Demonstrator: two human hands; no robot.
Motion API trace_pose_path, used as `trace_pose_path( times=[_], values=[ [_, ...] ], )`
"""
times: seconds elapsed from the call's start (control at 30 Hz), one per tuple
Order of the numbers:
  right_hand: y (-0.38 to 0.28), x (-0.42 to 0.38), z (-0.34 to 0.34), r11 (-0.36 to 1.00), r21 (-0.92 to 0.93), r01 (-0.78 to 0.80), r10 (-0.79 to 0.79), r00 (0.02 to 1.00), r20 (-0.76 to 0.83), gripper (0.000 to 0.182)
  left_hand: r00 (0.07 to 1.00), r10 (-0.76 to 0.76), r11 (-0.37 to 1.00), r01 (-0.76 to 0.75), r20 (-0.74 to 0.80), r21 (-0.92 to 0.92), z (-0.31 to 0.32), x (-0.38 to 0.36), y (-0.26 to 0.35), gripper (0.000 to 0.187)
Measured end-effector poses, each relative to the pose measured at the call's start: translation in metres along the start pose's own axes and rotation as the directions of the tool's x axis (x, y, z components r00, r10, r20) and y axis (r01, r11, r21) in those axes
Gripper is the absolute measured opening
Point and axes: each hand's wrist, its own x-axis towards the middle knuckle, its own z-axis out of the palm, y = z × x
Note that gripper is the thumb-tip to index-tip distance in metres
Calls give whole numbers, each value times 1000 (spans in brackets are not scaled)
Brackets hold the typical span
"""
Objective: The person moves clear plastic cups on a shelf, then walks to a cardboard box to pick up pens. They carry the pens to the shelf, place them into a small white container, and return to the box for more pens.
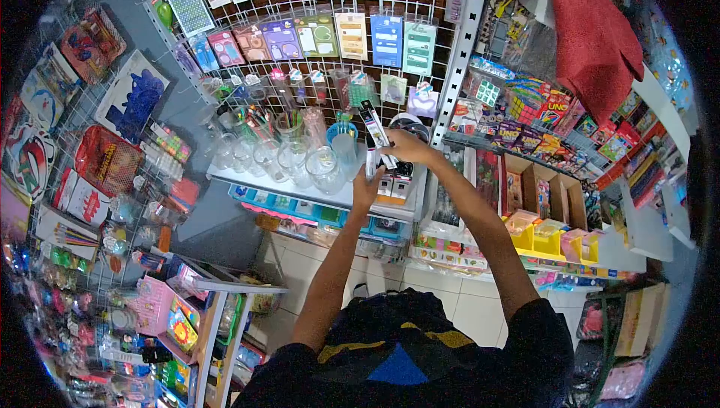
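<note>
white wire-grid rack, backing the white shelf: hung with rows of carded and bagged goods, notepads among them.

white shelf, set before the rack: left end and middle occupied by glassware; blue trays lie under its front edge.

red cloth-like article, hanging above the games display to the right of the shelf, where uno packs and cube puzzles are stacked.

cardboard compartments, beyond the shelf's right end; yellow tray along their front.

clear glass jars, in a row from the shelf's left end to just beside the hands; some toward the back edge hold upright pens or sticks.

right hand, over the right part of the shelf, nearer the back edge: fingers bent and gripping the packs from their right side.

left hand, at the shelf's front edge, right of the jars: fingers closed on the lower end of the packs.

small boxes, grouped near the front right corner of the shelf, just beside the left hand.

slim black-and-white packs, between both hands above the right part of the shelf, tilted; exact count cannot be told.
</note>
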Motion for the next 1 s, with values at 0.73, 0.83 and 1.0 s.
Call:
trace_pose_path(
  times=[0.73, 0.83, 1.0],
  values=[
    [27, -32, 34, 994, 66, 92, -82, 986, -143, 34, 997, -71, 980, 73, 16, -185, 2, -14, -6, 32],
    [29, -34, 29, 996, -33, -78, 76, 995, -60, 38, 996, -86, 983, 87, 18, -163, 1, -15, 1, 30],
    [14, -43, 19, 987, -41, 156, -159, 980, -120, 40, 990, -123, 953, 135, 62, -272, 1, -16, -3, 30]
  ],
)
